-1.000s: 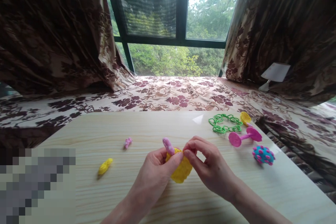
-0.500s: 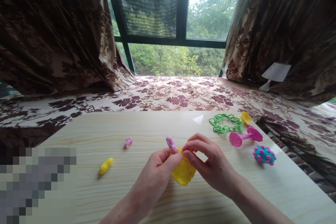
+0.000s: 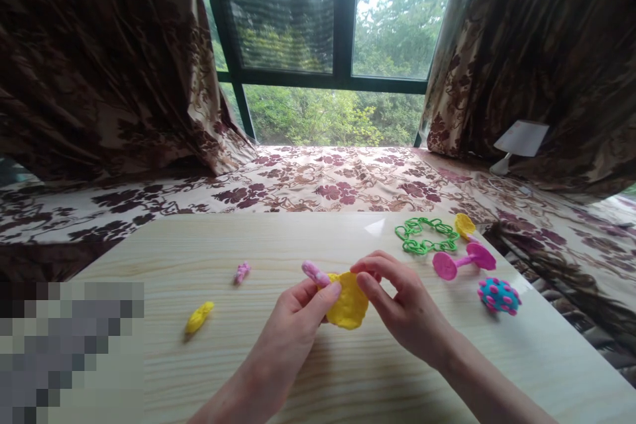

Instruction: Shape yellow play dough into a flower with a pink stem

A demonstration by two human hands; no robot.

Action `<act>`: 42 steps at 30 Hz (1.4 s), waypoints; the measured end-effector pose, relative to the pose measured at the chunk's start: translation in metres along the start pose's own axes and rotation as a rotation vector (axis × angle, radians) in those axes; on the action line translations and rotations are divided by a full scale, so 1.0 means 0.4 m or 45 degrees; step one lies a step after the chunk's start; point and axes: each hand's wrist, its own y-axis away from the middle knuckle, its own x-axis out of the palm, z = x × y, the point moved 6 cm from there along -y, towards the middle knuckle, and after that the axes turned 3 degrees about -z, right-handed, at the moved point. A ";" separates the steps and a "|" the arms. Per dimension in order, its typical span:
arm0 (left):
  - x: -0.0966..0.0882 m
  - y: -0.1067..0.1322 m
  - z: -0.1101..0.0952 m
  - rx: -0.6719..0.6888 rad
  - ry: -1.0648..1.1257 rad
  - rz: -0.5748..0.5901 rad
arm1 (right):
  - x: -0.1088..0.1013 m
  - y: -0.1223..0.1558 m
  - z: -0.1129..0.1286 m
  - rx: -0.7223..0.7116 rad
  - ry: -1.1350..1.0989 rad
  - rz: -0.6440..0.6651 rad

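Note:
A flattened yellow piece of modelling clay with a short pink clay stick at its upper left is held above the table. My left hand is closed, pinching the yellow clay near where the pink stick meets it, thumb on top. My right hand has thumb and fingertips closed on the upper right edge of the yellow clay. Left of my hands lie a small pink clay lump and a yellow clay lump.
At the table's right side lie a green clay chain ring, a yellow disc piece, a pink dumbbell shape and a blue lump with pink dots. A white lamp stands beyond, on the patterned cloth.
The yellow clay has turned and lifted slightly in my hands. Its pink stick now leans further left, and my right fingers have shifted a little right along the edge.

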 end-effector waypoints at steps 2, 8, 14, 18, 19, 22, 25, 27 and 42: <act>0.006 0.002 -0.007 -0.024 0.020 0.019 | 0.004 0.001 0.001 -0.011 0.005 0.003; -0.004 0.003 -0.038 -0.042 -0.191 -0.108 | 0.005 0.002 0.006 -0.026 -0.012 0.046; 0.008 0.003 -0.041 -0.001 -0.254 -0.060 | 0.012 0.006 0.010 -0.041 0.031 0.086; 0.000 0.003 -0.034 -0.034 -0.246 -0.129 | -0.003 0.001 -0.004 0.085 -0.017 0.062; -0.003 0.003 -0.032 -0.053 -0.208 -0.148 | -0.011 -0.001 -0.011 0.144 -0.049 0.033; -0.005 0.002 -0.023 -0.112 -0.103 -0.161 | -0.028 -0.003 -0.027 0.261 -0.142 -0.024; 0.000 0.002 -0.019 -0.130 -0.118 -0.104 | -0.020 -0.002 -0.026 0.227 -0.219 0.006; 0.007 0.002 -0.021 -0.117 -0.183 -0.013 | -0.010 -0.001 -0.023 0.194 -0.234 0.028; 0.021 0.008 -0.016 0.058 -0.234 0.208 | 0.002 0.000 0.013 -0.024 -0.112 0.102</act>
